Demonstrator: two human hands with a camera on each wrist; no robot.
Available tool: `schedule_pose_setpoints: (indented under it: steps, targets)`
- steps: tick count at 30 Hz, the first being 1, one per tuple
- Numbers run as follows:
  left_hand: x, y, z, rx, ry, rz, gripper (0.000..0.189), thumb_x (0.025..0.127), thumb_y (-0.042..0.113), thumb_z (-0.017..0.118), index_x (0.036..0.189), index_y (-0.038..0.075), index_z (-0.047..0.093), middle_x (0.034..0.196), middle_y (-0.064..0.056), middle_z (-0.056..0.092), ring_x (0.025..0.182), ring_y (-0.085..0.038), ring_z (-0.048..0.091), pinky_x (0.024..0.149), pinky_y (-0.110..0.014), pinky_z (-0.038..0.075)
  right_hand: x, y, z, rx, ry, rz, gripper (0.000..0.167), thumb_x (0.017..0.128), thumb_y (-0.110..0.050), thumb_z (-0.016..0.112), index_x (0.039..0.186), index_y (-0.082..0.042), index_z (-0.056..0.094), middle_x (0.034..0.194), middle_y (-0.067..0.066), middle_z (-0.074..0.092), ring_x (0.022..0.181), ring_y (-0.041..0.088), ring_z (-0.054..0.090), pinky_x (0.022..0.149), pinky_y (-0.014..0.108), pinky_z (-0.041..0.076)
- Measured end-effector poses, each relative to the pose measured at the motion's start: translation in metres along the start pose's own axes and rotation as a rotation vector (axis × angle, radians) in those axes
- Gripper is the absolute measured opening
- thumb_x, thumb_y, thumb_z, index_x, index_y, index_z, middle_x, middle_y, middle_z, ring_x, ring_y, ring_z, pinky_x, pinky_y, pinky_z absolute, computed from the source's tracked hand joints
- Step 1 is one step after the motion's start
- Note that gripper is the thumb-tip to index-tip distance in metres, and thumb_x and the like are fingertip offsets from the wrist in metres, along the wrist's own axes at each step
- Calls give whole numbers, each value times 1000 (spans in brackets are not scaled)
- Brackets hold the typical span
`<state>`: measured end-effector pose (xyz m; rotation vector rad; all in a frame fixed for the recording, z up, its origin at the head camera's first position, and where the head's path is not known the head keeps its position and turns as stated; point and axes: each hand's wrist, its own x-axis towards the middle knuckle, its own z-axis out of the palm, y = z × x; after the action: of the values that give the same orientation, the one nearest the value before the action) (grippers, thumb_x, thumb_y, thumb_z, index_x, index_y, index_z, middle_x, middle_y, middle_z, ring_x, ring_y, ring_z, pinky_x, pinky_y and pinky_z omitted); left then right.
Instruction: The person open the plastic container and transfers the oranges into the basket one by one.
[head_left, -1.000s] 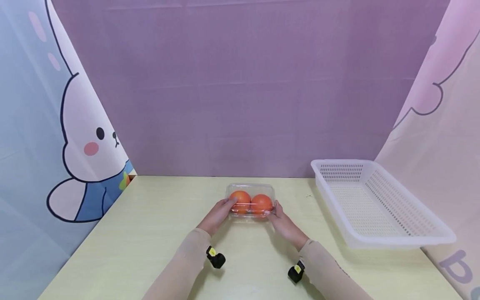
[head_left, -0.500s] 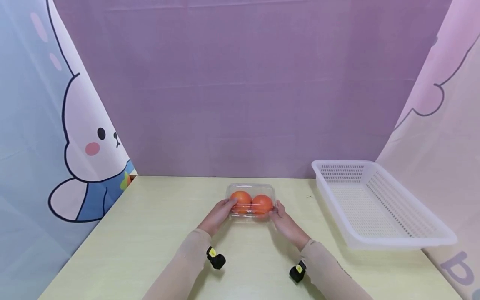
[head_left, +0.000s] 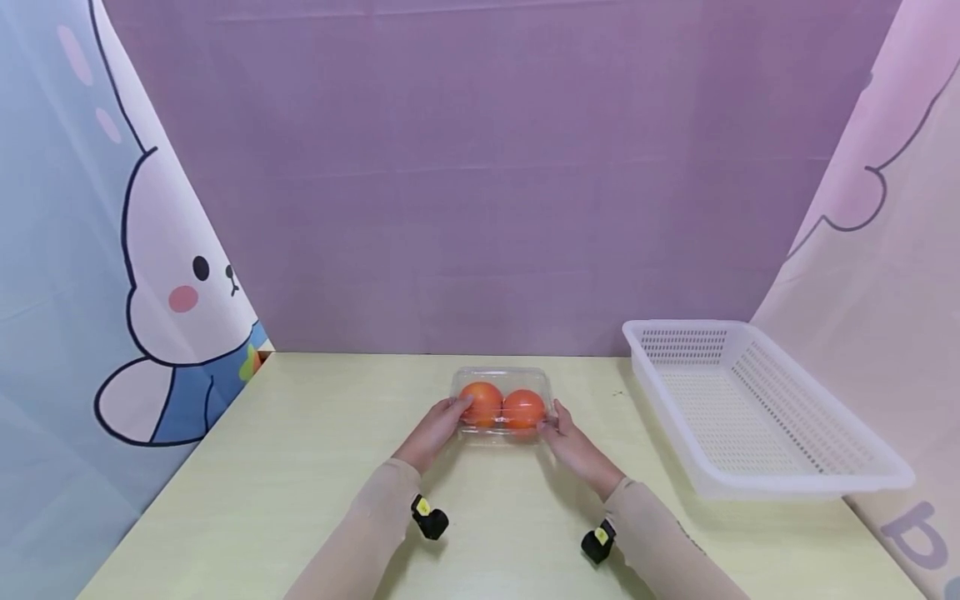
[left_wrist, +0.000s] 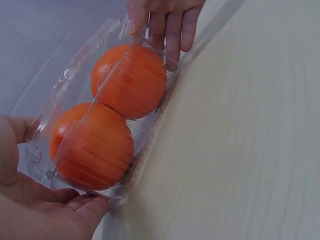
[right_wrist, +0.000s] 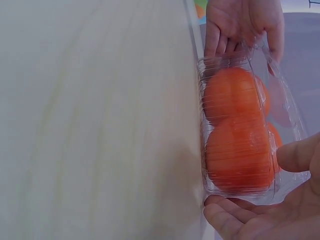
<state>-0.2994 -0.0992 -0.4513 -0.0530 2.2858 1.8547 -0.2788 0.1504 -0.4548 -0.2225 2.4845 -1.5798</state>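
A clear plastic clamshell box (head_left: pixel 501 376) is at the middle of the table in the head view, wrapped at both ends by hands. Inside it two oranges (left_wrist: pixel 92 150) lie side by side, visible through the ridged wall. My left hand (head_left: pixel 437 431) grips the left end, thumb over the top and fingers low against the side. At the other end my right hand (head_left: pixel 573 450) holds the right side, its thumb (right_wrist: pixel 297 156) near the lid edge and its fingers beneath. Whether the box's underside touches the table cannot be told.
A white perforated plastic basket (head_left: pixel 738 417) stands at the right of the pale wooden table (head_left: pixel 300 450). Behind rises a purple cloth backdrop (head_left: pixel 510 183), with printed cloths at both sides. Small black wrist cameras (head_left: pixel 431 518) are worn at the cuffs.
The right hand has shifted slightly to the right, its thumb drawing back from the box's front toward the right corner. The left hand and the box stay nearly still.
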Motion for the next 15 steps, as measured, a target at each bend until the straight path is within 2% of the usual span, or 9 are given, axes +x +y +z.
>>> schedule_pose_setpoints:
  steps: [7,12,15]
  targets:
    - [2,0,1,9,5,-8,82,101,55,49,152,-5,31,155,-23,35,143,-41,31,117,-56,25,1,3,-1,-16,4,5,73,108,-30,41,157,5,-1,152,31,34,141,45,32,117,60,21]
    - [-2,4,0,54,14,-33,89,99,62,47,158,1,22,160,-20,27,146,-41,23,117,-63,17,1,2,-1,-28,12,6,74,108,-31,41,157,5,-1,150,32,36,139,46,34,116,61,23]
    - [-4,6,0,70,18,-26,91,99,63,47,160,3,16,162,-19,22,148,-42,18,116,-66,15,0,1,-1,-35,13,-1,74,108,-31,42,156,6,0,149,32,37,139,47,35,115,60,24]
